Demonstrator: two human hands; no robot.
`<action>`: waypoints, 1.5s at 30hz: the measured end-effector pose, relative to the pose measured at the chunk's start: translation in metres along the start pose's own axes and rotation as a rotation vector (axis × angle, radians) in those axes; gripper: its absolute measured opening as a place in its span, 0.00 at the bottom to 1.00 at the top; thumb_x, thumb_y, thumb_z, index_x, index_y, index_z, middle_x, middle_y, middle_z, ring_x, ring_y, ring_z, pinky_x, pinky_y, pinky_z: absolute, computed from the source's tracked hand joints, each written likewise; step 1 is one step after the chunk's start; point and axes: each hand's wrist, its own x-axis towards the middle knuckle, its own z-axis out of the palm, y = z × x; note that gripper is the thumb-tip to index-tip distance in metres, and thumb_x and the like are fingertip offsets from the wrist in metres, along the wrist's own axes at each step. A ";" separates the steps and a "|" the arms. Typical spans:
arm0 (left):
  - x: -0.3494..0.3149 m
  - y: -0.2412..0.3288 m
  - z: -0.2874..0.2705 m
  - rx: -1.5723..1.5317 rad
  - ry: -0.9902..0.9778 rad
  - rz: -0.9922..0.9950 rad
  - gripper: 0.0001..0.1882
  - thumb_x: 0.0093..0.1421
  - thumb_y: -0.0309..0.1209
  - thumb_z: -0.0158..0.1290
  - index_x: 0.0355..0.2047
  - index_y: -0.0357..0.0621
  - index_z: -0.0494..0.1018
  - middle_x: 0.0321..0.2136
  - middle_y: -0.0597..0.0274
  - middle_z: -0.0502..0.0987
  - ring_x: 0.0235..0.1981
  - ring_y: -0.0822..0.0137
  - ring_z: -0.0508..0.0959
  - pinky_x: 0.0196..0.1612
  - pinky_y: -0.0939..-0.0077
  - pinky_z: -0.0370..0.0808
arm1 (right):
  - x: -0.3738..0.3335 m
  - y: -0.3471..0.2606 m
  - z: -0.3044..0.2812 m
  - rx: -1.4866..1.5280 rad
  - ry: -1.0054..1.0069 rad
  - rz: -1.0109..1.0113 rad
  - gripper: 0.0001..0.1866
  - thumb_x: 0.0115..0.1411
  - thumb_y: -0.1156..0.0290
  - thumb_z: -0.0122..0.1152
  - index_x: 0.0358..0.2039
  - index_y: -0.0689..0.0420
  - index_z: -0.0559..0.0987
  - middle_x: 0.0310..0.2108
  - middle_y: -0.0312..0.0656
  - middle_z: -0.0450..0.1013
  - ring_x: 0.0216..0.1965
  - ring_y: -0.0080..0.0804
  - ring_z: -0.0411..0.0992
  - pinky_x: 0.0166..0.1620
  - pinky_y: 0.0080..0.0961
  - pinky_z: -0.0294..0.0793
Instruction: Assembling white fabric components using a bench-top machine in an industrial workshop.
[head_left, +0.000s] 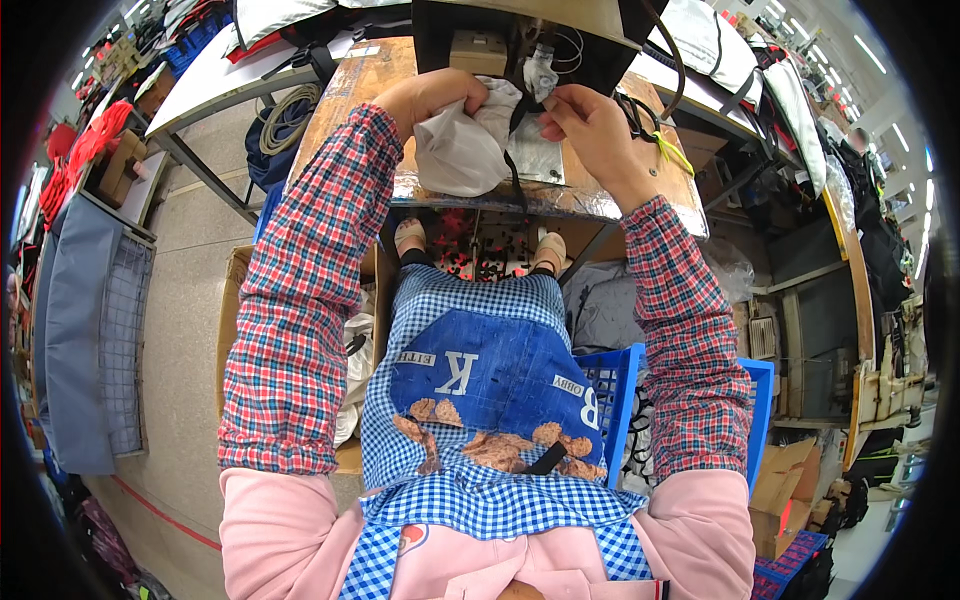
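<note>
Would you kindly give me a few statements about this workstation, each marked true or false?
1. The left hand holds white fabric. True.
2. The right hand rests in the lap. False: it is raised over the worktable.
3. A blue plastic crate stands on the person's right. True.
4. A coiled cord lies on the person's right. False: the coiled cord is on the left.
5. Both sleeve covers are plaid. True.

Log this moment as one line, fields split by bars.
left hand: curled on soft white fabric bundle | right hand: thumb near forefinger, hold unclear | surface: brown wooden tabletop | ahead: dark boxy machine
</note>
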 end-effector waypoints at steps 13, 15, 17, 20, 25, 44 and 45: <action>-0.006 -0.003 0.006 -0.170 0.070 -0.005 0.08 0.44 0.24 0.47 0.26 0.38 0.73 0.22 0.66 0.69 0.19 0.72 0.68 0.22 0.77 0.69 | -0.002 -0.004 -0.006 0.053 -0.025 0.016 0.14 0.65 0.68 0.55 0.44 0.66 0.75 0.30 0.40 0.76 0.30 0.23 0.75 0.35 0.18 0.75; -0.007 -0.004 0.003 -0.215 -0.022 0.024 0.15 0.44 0.22 0.46 0.35 0.37 0.73 0.25 0.66 0.71 0.22 0.72 0.72 0.24 0.80 0.72 | -0.002 -0.005 -0.007 0.063 -0.042 0.037 0.14 0.65 0.67 0.55 0.44 0.66 0.75 0.31 0.40 0.76 0.30 0.23 0.75 0.35 0.18 0.75; -0.010 -0.001 0.002 -0.204 -0.057 0.061 0.17 0.44 0.21 0.46 0.36 0.37 0.73 0.26 0.65 0.72 0.23 0.72 0.73 0.25 0.80 0.73 | -0.001 -0.004 -0.009 0.078 -0.046 0.045 0.14 0.65 0.67 0.55 0.44 0.65 0.75 0.31 0.40 0.76 0.30 0.23 0.75 0.35 0.18 0.75; -0.016 0.002 0.004 -0.214 -0.095 0.093 0.19 0.44 0.21 0.46 0.39 0.37 0.74 0.28 0.63 0.74 0.25 0.72 0.75 0.26 0.80 0.74 | -0.001 -0.001 -0.010 0.129 -0.057 0.059 0.15 0.65 0.67 0.55 0.44 0.65 0.75 0.31 0.40 0.76 0.30 0.23 0.76 0.36 0.19 0.76; -0.041 0.003 0.011 -0.216 -0.043 0.041 0.21 0.43 0.20 0.46 0.41 0.37 0.74 0.31 0.60 0.76 0.27 0.69 0.77 0.29 0.78 0.77 | -0.016 -0.005 0.001 0.241 -0.116 0.130 0.15 0.65 0.67 0.55 0.45 0.66 0.74 0.31 0.40 0.75 0.31 0.25 0.76 0.37 0.20 0.77; -0.202 0.006 0.105 0.670 0.548 0.678 0.25 0.52 0.35 0.56 0.47 0.35 0.66 0.42 0.46 0.71 0.46 0.48 0.73 0.48 0.61 0.70 | -0.115 -0.051 0.074 0.617 -0.161 0.222 0.09 0.65 0.69 0.53 0.36 0.63 0.75 0.31 0.35 0.74 0.33 0.18 0.73 0.38 0.15 0.73; -0.203 0.001 0.103 0.677 0.527 0.688 0.23 0.52 0.34 0.55 0.47 0.35 0.67 0.41 0.46 0.72 0.43 0.49 0.74 0.46 0.61 0.71 | -0.117 -0.061 0.077 0.550 -0.152 0.226 0.10 0.65 0.69 0.53 0.35 0.63 0.75 0.31 0.35 0.74 0.33 0.18 0.73 0.39 0.15 0.73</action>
